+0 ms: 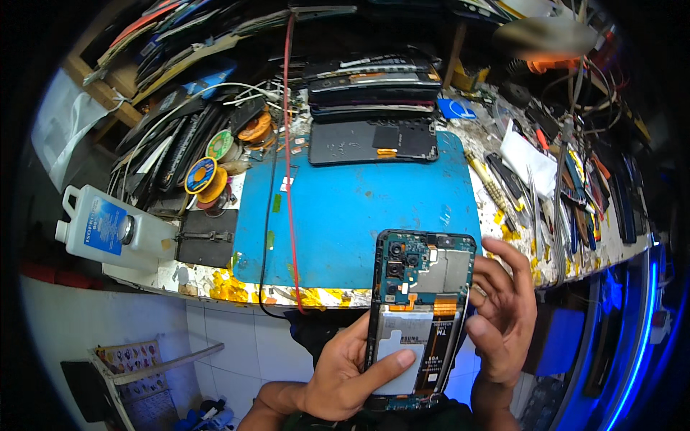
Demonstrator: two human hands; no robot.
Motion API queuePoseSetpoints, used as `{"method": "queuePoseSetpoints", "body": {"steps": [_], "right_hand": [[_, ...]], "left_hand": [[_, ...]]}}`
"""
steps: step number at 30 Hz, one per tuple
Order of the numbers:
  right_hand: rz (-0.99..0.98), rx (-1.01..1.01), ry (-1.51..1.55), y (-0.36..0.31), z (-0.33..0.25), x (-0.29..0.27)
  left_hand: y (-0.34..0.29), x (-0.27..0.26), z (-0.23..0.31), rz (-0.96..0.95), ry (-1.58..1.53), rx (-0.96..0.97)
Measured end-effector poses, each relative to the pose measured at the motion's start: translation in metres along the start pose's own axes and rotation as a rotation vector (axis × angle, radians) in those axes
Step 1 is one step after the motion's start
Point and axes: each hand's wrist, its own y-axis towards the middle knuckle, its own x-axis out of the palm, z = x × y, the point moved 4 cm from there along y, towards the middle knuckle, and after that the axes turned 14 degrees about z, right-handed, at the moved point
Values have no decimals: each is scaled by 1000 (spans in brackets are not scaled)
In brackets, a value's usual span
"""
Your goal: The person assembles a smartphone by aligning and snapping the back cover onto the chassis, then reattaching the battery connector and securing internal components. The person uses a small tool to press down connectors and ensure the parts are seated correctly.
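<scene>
An opened phone (420,316) with its back cover off shows a blue circuit board, camera modules and a pale battery. My left hand (345,373) holds it from below, the thumb lying across the battery. My right hand (503,316) rests against the phone's right edge, fingers curled at its side near a thin white cable. The phone is held upright over the near edge of the blue work mat (345,208).
A dark phone back panel (374,141) lies at the mat's far edge, with stacked phones (374,86) behind. A white plastic bottle (108,230) lies left. Solder spools (205,176), a red wire (289,144), and tweezers and screwdrivers (539,194) crowd the bench.
</scene>
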Motion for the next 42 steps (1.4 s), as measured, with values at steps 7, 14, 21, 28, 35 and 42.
{"method": "queuePoseSetpoints", "body": {"steps": [7, 14, 21, 28, 35, 42], "right_hand": [[-172, 60, -11, 5, -7, 19], [-150, 80, -73, 8, -6, 20], [-51, 191, -62, 5, -3, 22], [-219, 104, -86, 5, -2, 22], [-172, 69, 143, 6, -1, 14], [-211, -100, -45, 7, 0, 13]], "left_hand": [[-9, -7, -12, 120, 162, -110], [-8, -12, -25, 106, 160, -62], [-9, -16, -31, 79, 237, 104], [-8, -21, -24, 93, 240, 83], [-12, -17, -10, 146, 261, 132], [-12, -16, -9, 160, 305, 102]]}}
